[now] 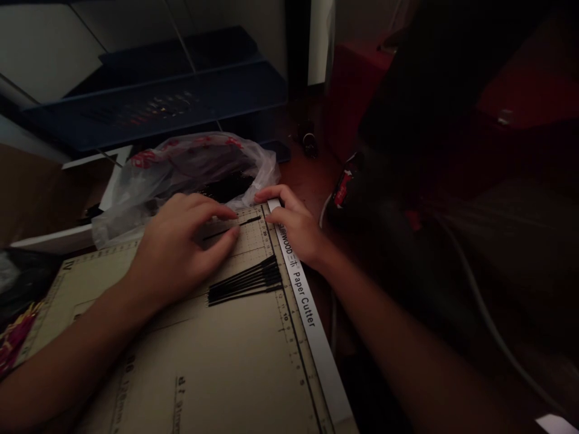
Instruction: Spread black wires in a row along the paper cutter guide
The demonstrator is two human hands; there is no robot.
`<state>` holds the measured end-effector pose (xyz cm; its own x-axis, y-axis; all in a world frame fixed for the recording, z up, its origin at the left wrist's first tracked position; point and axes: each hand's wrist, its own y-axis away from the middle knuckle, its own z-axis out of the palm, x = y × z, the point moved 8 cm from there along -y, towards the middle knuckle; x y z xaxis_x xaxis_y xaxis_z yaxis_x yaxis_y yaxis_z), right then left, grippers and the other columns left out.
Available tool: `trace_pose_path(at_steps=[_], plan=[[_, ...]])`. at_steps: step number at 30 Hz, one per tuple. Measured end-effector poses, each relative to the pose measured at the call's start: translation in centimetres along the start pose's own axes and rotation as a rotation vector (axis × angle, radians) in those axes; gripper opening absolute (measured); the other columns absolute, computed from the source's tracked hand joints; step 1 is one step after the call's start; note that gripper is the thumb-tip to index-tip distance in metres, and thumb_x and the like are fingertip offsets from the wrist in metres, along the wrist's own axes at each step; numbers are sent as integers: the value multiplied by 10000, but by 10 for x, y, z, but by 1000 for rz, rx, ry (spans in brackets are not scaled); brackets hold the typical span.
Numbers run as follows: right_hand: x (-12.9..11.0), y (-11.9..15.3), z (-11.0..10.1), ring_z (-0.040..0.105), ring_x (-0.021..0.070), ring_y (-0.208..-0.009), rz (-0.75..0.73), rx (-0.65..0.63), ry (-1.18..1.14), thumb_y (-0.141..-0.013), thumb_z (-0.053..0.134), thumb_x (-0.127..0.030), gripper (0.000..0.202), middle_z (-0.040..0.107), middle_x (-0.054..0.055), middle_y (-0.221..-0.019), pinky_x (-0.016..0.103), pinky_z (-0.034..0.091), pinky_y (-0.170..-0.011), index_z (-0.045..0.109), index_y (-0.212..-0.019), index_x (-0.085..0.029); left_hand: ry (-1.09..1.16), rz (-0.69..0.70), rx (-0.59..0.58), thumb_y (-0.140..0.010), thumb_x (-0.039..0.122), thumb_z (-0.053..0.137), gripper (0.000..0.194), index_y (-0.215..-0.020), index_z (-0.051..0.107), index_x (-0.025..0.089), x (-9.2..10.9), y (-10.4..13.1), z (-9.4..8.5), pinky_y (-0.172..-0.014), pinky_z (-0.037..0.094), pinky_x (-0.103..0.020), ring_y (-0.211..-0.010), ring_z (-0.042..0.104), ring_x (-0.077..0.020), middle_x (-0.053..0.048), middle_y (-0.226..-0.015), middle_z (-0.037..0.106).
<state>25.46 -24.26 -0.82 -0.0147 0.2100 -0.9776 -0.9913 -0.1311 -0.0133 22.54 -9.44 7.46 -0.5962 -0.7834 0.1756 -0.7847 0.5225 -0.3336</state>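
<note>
My left hand (174, 250) is over the far part of a cream paper cutter board (212, 361). Its thumb and forefinger close around a thin black wire (250, 222) with a thicker dark end toward the ruler edge. A small gap shows between the fingertips. My right hand (296, 232) rests at the board's far right corner, thumb and forefinger apart near the wire's end. Its other fingers are mostly hidden. Several similar black wires (246, 282) lie side by side nearer to me, thick ends against the ruler line. A white strip (303, 301) lettered "Paper Cutter" runs along the right edge.
Behind the board sits a clear plastic bag (266, 163) with red print and dark strands inside. Blue trays (235, 90) stand beyond it. At right are a red box (353, 78), a pale cable (479, 301) and a dark shape. A magenta and yellow bundle (20, 340) lies at left.
</note>
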Motion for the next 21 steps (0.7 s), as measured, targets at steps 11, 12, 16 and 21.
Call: trace_pose_path(at_steps=[11, 12, 16, 21], plan=[[1, 0, 1, 542, 221, -1219, -4, -8, -5, -681, 560, -325, 363, 639, 44, -1227, 430, 380, -1202, 590, -1027, -219, 60, 240, -71, -1006, 274, 613, 138, -951, 740, 271, 47, 17, -3, -763, 259, -419, -770, 568, -216, 17, -894, 765], [0, -1, 1, 544, 220, -1215, -3, -9, -6, -680, 562, -326, 361, 639, 44, -1225, 429, 381, -1200, 588, -1025, -219, 68, 234, -64, -1007, 275, 613, 145, -946, 745, 275, 44, 17, -4, -766, 255, -420, -773, 567, -215, 18, -892, 766], [-1, 0, 1, 542, 216, -1181, 11, -12, 0, -662, 565, -345, 387, 632, 46, -1207, 418, 403, -1158, 581, -1026, -215, 102, 225, -55, -1011, 298, 631, 146, -948, 763, 290, 38, 15, -4, -796, 259, -427, -786, 577, -212, 22, -897, 765], [-1, 1, 1, 537, 206, -1098, 32, -16, 2, -640, 566, -361, 421, 623, 47, -1176, 393, 433, -1076, 576, -1034, -211, 146, 207, -94, -1023, 321, 637, 144, -976, 770, 292, 37, 15, -1, -805, 251, -423, -800, 583, -207, 27, -904, 758]])
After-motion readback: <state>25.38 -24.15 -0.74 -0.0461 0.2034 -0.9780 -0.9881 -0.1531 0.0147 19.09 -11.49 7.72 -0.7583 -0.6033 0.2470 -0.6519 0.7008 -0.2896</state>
